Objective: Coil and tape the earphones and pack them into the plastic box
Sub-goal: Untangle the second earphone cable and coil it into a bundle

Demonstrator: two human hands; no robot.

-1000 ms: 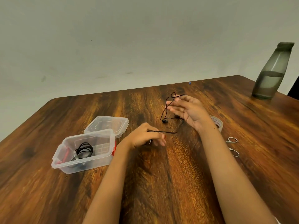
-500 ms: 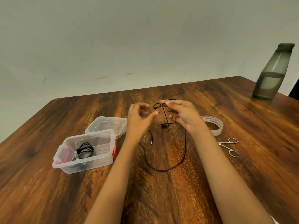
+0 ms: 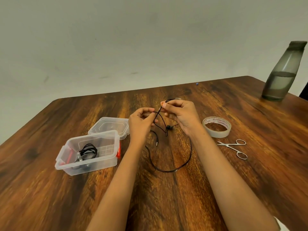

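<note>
Tangling looked to me the nearest danger. The person's left hand (image 3: 141,125) and right hand (image 3: 182,115) were both raised above the worktop (image 3: 166,205). The fingers (image 3: 164,105) of each hand pinched the thin black cord of the earphones (image 3: 165,171) near its upper part, close together. Only a few loops hung between the hands, with one earbud (image 3: 169,127) dangling under them. The long rest of the cord lay in a wide bow on the wood, toward the person, and the jack plug (image 3: 156,143) rested beside the left wrist.

If the next turn were pulled quickly, I judged that this loose bow could drag, catch on the plug or the bud and make a knot. The small loops could also slip out of the pinch.

The tape roll (image 3: 216,126) and the scissors (image 3: 233,147) lay to the right, near but apart from the hands. One hand would have to let go to reach them, and the coil could spring open then.

The plastic box (image 3: 100,164) stood open at the left, its lid (image 3: 110,125) lying just behind it. Inside was one coiled black earphone set (image 3: 88,151), and something red that I could not identify. At the far right stood a dark bottle (image 3: 283,72), seemingly about half full of liquid.
</note>
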